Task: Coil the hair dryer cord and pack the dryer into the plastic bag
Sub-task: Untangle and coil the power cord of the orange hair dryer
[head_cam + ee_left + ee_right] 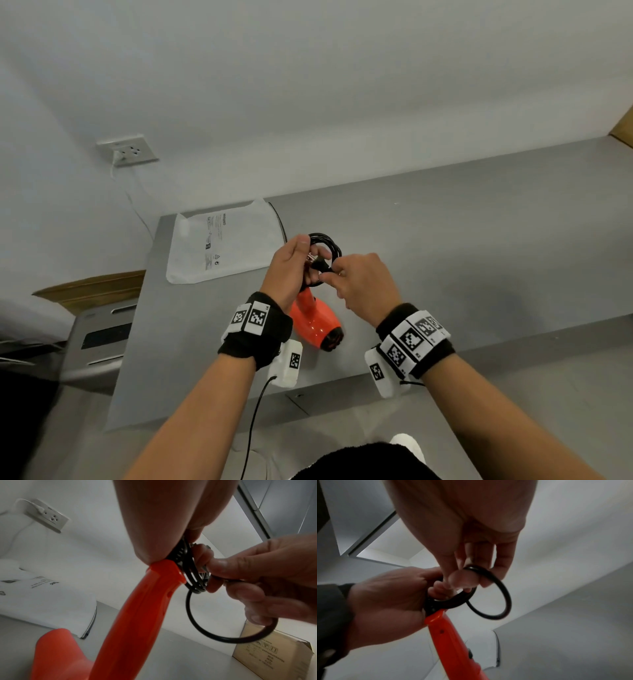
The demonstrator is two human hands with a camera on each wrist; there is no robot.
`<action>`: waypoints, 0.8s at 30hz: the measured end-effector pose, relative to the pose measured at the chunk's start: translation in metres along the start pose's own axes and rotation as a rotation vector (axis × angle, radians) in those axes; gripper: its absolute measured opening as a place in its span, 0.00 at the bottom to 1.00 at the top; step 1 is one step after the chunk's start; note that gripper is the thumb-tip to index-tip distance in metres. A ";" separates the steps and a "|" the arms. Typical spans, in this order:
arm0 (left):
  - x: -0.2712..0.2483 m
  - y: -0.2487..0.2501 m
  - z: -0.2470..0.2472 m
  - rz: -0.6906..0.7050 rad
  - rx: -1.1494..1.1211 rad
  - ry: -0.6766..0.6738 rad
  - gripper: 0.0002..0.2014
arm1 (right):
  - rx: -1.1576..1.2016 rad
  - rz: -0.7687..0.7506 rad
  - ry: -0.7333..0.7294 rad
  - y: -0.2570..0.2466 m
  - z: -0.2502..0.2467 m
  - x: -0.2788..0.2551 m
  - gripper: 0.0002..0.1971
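The orange hair dryer (317, 322) hangs above the grey table (445, 246), handle up, nozzle down. My left hand (291, 263) grips the coiled black cord (325, 245) at the top of the handle (145, 595). My right hand (356, 277) pinches a loose loop of the cord (496, 597) between thumb and fingers, close against the left hand. The plug's metal prongs (312, 257) show between the hands. The white plastic bag (222, 243) lies flat on the table's far left, beyond the hands.
A wall socket (128, 150) with a white plug sits on the wall at the left. A cardboard box (274, 654) stands on the table to the right. A grey chair (96, 342) is left of the table.
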State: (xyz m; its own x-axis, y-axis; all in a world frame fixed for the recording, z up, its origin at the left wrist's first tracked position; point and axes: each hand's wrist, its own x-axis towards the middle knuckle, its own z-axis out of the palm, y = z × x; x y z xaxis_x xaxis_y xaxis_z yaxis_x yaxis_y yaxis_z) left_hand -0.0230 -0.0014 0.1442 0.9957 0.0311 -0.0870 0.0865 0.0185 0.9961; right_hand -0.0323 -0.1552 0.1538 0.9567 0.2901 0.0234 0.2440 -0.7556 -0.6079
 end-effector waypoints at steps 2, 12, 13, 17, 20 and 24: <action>-0.001 -0.001 -0.003 0.015 0.004 -0.048 0.16 | -0.009 0.044 -0.025 -0.001 -0.005 0.005 0.18; -0.004 0.000 -0.016 -0.060 -0.217 -0.237 0.08 | 0.463 0.071 0.024 0.011 -0.011 0.017 0.25; -0.004 0.001 -0.016 -0.089 -0.250 -0.233 0.12 | 0.496 0.030 -0.023 0.012 -0.009 0.019 0.20; -0.002 0.003 -0.022 -0.165 -0.335 -0.069 0.21 | 0.611 -0.023 0.014 0.010 -0.007 0.021 0.05; -0.002 0.002 -0.038 -0.153 -0.365 -0.031 0.14 | 0.713 -0.046 -0.019 0.003 -0.006 0.019 0.04; -0.008 0.003 -0.057 -0.206 -0.412 -0.146 0.13 | 0.821 -0.056 -0.064 -0.005 -0.005 0.020 0.05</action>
State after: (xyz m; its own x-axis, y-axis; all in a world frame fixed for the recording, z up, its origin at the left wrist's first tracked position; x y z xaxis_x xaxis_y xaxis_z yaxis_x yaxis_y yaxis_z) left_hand -0.0327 0.0551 0.1471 0.9560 -0.1551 -0.2491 0.2915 0.4046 0.8668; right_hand -0.0138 -0.1489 0.1612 0.9296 0.3663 0.0404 0.0735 -0.0770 -0.9943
